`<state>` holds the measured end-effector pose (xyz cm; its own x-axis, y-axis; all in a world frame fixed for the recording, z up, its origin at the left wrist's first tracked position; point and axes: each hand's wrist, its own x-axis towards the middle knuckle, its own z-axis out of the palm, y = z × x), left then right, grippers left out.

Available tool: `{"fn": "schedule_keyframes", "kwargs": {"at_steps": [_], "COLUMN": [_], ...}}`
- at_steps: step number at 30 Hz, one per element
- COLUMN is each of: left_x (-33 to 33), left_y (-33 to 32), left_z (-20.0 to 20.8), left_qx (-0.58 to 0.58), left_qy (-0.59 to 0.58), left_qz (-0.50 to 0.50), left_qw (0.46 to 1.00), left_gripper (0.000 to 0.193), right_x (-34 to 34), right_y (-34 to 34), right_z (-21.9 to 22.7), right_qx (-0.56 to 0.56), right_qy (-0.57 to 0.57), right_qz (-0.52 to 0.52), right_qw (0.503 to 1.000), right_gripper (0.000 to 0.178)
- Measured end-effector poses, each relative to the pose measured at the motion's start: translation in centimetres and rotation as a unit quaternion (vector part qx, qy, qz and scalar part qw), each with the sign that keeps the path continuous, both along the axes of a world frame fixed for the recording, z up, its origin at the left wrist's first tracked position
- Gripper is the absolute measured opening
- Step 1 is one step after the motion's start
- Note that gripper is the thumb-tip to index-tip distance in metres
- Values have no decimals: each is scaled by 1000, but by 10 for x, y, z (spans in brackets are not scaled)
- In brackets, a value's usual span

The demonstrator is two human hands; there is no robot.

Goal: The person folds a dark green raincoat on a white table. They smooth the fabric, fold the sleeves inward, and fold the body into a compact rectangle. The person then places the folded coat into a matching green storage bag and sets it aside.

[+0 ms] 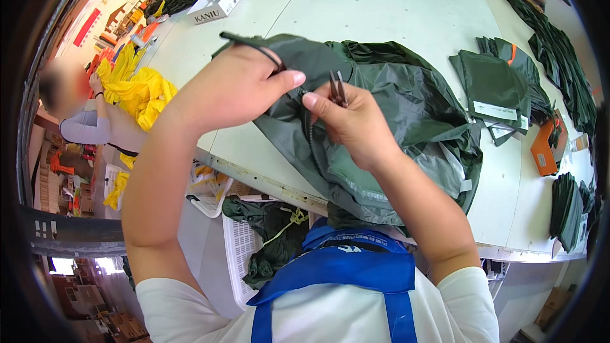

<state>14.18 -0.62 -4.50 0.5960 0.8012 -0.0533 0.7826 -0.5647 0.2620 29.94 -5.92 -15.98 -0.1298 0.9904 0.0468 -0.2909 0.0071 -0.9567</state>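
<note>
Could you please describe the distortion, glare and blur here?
In the head view, the table edge bends and the corners go black; highlights shine on the green garment; the co-worker's head is blurred, while the right hand and snips look sharp.

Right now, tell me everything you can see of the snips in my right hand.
The snips show two slim, pointed, dark metallic-looking blades, slightly parted. They stick out of your right hand, which grips them, tips pointing away from you, over the dark green garment. Your hand hides the rest.
</note>
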Motion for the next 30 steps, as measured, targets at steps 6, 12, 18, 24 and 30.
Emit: {"fn": "schedule_keyframes", "kwargs": {"at_steps": [6, 12, 18, 24, 30], "left_x": [42, 13, -57, -146, -156], "left_y": [2, 66, 118, 181, 147], "left_z": [33, 85, 118, -53, -253], "left_qx": [210, 152, -4, -184, -47], "left_qy": [-54, -268, -356, -166, 309], "left_qz": [-48, 28, 122, 274, 238], "left_qw": [975, 951, 927, 929, 920], "left_gripper": [35, 28, 24, 28, 44], "right_x": [66, 172, 305, 289, 303], "right_y": [-7, -65, -180, -243, -257], "right_z": [28, -7, -85, -85, -190], "right_qx": [-51, -162, -358, -412, -414], "right_qy": [-41, -273, -306, -281, -121], "right_qz": [31, -74, -212, -154, -238], "right_qw": [997, 945, 856, 853, 870], "right_gripper": [18, 19, 18, 19, 17]}}
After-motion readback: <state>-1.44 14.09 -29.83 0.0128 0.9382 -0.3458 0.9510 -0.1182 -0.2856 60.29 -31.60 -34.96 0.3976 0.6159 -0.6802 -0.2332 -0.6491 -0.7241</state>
